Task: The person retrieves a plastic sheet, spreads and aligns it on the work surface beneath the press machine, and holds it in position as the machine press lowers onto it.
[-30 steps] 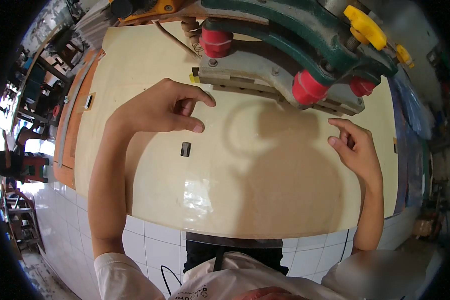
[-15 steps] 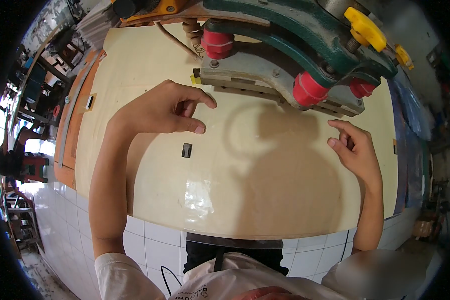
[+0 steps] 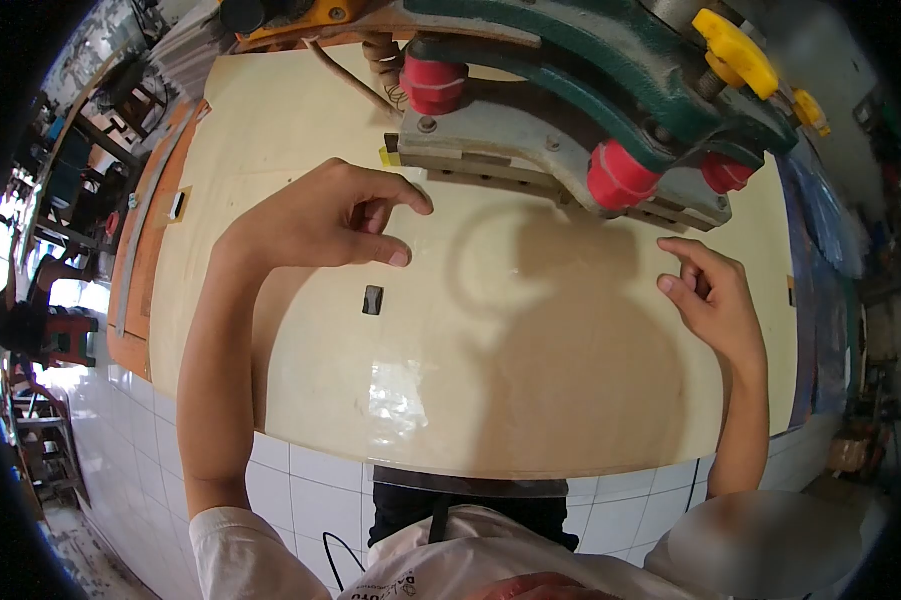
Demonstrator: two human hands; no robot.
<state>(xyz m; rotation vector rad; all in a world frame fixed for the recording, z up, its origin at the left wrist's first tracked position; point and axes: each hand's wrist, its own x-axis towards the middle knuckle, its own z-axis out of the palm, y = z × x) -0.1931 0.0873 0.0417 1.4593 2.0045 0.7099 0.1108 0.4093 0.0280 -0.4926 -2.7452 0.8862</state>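
Fingers curled, thumb and forefinger parted around nothing: that's your left hand (image 3: 321, 215), and your right hand (image 3: 713, 298) matches it, well apart across the cream surface (image 3: 311, 380). Compared with half a second ago, you've hardly stirred; both hold their pose, so nothing is gripped and nothing has been shifted. Whether either touches down, I can't tell. Just on your side of the left thumb lies the small dark piece (image 3: 373, 300), clear of both hands. Glossy glare on the near stretch, your shadow (image 3: 581, 370) over the middle. Beyond your fingertips looms the green frame (image 3: 571, 85), red knobs (image 3: 623, 175) above a grey metal plate (image 3: 501, 122). Out past the left edge, white floor tiles (image 3: 126, 425), then a red stool (image 3: 71, 337).
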